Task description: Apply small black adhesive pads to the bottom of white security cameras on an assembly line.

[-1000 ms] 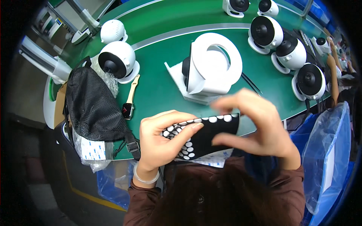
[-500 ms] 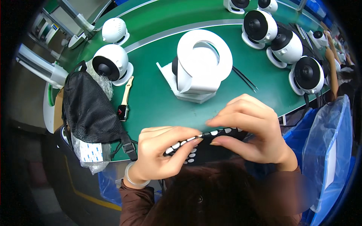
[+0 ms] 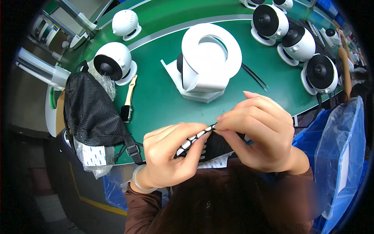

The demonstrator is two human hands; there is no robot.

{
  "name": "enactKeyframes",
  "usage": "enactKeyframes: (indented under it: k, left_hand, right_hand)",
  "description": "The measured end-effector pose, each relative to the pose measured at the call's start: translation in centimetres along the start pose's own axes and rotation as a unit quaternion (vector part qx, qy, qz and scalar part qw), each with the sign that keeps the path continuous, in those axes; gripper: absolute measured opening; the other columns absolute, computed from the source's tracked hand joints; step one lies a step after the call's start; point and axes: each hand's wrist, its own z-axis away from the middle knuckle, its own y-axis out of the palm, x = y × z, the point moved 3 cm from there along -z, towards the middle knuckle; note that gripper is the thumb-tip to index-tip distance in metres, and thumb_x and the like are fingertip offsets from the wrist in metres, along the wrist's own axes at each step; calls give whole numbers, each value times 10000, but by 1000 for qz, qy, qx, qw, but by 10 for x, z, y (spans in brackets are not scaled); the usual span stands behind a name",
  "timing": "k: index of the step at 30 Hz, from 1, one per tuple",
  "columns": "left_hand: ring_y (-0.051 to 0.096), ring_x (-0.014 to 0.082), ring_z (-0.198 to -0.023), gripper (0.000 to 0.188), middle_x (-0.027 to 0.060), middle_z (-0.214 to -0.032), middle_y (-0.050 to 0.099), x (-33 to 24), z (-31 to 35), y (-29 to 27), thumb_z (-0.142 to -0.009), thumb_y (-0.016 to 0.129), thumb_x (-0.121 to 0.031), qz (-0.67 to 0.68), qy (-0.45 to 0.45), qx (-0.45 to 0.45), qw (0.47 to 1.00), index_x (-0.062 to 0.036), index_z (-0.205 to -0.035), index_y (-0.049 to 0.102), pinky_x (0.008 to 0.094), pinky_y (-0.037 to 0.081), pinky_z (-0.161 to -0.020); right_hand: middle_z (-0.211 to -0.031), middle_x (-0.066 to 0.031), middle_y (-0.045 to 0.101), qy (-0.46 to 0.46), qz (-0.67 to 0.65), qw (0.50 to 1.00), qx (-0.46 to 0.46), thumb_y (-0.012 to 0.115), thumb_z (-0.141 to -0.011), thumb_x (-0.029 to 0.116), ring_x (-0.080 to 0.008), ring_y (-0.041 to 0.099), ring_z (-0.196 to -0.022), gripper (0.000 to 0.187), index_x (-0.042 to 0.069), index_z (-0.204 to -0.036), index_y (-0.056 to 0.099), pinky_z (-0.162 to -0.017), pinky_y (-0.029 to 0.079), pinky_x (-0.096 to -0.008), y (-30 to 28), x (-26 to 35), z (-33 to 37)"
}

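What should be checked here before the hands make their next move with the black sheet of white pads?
1. Left hand grips the sheet: ok, fingers wrap its left end.
2. Right hand on the sheet: ok, fingertips pinch its top edge.
3. A pad lifted free: cannot tell, fingers hide the pinched spot.
4. White device within reach on the green table: ok, it stands just beyond the hands.
5. Tweezers free of the hands: ok, lying right of the device.
6. Watch and black mesh bag out of the way: ok, off to the left.
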Motion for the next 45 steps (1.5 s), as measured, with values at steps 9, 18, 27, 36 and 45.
enactKeyframes:
  k: [9, 18, 27, 36, 45]
  left_hand:
    - [584, 152, -535, 190, 148, -848, 574, 2, -6, 2, -607, 635, 86, -2, 8, 7, 1000, 9, -779, 610, 223, 434, -492]
    - [596, 196, -740, 102, 136, -925, 562, 26, -34, 9, -658, 661, -13, -16, -16, -13, 1000, -8, -754, 627, 253, 446, -633]
    - [578, 170, -661, 167, 161, -885, 547, 32, -4, 21, -639, 635, 77, 13, -46, -57, 997, 17, -793, 612, 245, 431, -604]
    - [523, 211, -891, 114, 83, -713, 601, 51, -3, 27, -680, 623, 39, 83, -66, -15, 994, 2, -788, 613, 276, 427, -719]
    - [558, 135, -824, 124, 102, -896, 572, 50, -3, 23, -704, 631, 18, 160, -123, -29, 979, 8, -827, 620, 227, 439, -729]
  right_hand:
    - [-739, -36, 618, 6, 38, 999, 26, 686, -567, 10, -195, 586, -661, 183, 69, -710, 588, -689, 480, -340, -10, 6, -3]
    - [-940, -176, 603, 85, 1, 995, -50, 586, -694, -24, -234, 575, -878, 72, -33, -761, 561, -800, 426, -325, -32, -31, -10]
    - [-821, -71, 619, 128, -134, 983, -9, 582, -736, -5, -126, 589, -791, 62, -3, -798, 584, -599, 411, -190, -5, -33, -28]
    - [-1106, -173, 546, 116, -41, 990, -68, 595, -736, 34, -211, 549, -959, 61, -5, -783, 596, -827, 429, -303, -2, -51, -31]
    - [-1215, -164, 468, 68, 9, 997, -39, 627, -664, 24, -271, 438, -1129, 76, 44, -736, 615, -932, 325, -350, 18, -30, -32]
